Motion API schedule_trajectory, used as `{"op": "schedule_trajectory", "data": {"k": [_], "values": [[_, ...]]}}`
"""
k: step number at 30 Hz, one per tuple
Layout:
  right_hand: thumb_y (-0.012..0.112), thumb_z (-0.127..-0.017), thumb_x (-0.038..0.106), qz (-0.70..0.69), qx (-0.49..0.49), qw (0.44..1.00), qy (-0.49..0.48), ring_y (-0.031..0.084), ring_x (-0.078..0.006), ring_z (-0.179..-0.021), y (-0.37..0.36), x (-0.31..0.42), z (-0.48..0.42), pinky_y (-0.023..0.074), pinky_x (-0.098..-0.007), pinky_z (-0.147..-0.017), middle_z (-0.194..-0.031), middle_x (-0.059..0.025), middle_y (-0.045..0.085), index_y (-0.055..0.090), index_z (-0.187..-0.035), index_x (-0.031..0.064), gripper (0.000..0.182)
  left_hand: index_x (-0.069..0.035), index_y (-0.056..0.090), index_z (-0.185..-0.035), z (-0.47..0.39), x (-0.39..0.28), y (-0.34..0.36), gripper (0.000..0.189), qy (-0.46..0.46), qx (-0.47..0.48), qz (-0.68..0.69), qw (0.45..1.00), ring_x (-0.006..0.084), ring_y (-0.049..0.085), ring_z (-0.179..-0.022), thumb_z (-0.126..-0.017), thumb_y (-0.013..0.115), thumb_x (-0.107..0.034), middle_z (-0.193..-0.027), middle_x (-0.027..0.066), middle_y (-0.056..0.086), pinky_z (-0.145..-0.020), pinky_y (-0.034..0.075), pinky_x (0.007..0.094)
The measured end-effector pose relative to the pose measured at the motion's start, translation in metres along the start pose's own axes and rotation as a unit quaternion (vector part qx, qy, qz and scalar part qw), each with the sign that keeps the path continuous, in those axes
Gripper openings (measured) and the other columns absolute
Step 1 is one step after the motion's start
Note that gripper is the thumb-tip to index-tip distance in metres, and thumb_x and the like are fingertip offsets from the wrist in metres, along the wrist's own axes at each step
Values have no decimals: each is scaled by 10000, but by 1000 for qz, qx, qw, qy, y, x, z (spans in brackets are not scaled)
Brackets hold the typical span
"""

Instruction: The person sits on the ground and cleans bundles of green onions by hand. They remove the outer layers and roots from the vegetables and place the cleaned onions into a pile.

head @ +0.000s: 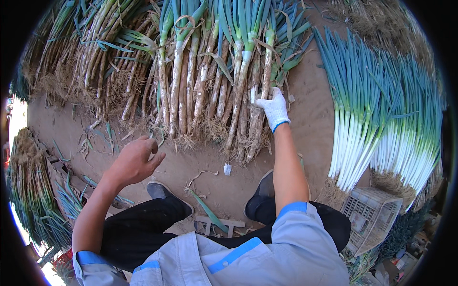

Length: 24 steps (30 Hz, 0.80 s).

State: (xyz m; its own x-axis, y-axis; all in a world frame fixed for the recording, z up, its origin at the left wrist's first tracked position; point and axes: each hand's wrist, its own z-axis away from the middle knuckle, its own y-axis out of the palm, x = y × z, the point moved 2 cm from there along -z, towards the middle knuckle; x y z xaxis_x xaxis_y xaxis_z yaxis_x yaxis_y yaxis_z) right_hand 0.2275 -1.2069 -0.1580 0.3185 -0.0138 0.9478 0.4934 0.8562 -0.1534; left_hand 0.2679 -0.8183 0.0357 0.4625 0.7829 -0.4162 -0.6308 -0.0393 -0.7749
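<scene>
Several soil-stained green onions lie in a wide pile before me, green tops away from me and roots toward my feet. My right hand, in a white knitted glove with a blue cuff edge, has its fingers around the stalk of one green onion at the pile's right end. My bare left hand is over the ground just below the roots, fingers curled and thumb apart, with nothing seen in it. On the right lie peeled green onions with clean white stalks.
A grey plastic crate stands at the lower right, close to my knee. More unpeeled green onions are piled at the upper left, and another bundle lies at the far left. Dry leaf scraps and a small white scrap lie on the ground near my shoes.
</scene>
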Motion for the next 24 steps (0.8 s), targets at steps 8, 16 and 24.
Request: {"op": "schedule_trajectory", "data": {"k": [8, 16, 24], "values": [[663, -791, 13, -96, 41, 994, -21, 648, -185, -747, 101, 65, 77, 576, -343, -677, -868, -73, 619, 457, -1114, 23, 383, 59, 623, -870, -85, -24, -1, 540, -45, -84, 187, 978, 253, 606, -744, -902, 654, -479, -764, 173, 618, -694, 489, 406], [722, -794, 142, 98, 56, 990, -85, 686, -356, -737, 182, 76, 160, 540, -467, -676, -742, -145, 633, 415, -1246, 62, 552, 29, 632, -893, -183, -26, 1, 505, -105, -150, 232, 955, 172, 569, -671, -785, 762, -447, -741, 100, 614, -607, 460, 334], [699, -817, 368, 309, -97, 946, 13, 657, -332, -1011, 83, 22, 78, 516, -425, -896, -1176, -208, 628, 584, -1271, 76, 552, -29, 599, -888, -160, -3, -53, 139, -77, -211, 290, 930, 89, 440, -583, -851, 682, -134, -676, -17, 515, -551, 375, 252]]}}
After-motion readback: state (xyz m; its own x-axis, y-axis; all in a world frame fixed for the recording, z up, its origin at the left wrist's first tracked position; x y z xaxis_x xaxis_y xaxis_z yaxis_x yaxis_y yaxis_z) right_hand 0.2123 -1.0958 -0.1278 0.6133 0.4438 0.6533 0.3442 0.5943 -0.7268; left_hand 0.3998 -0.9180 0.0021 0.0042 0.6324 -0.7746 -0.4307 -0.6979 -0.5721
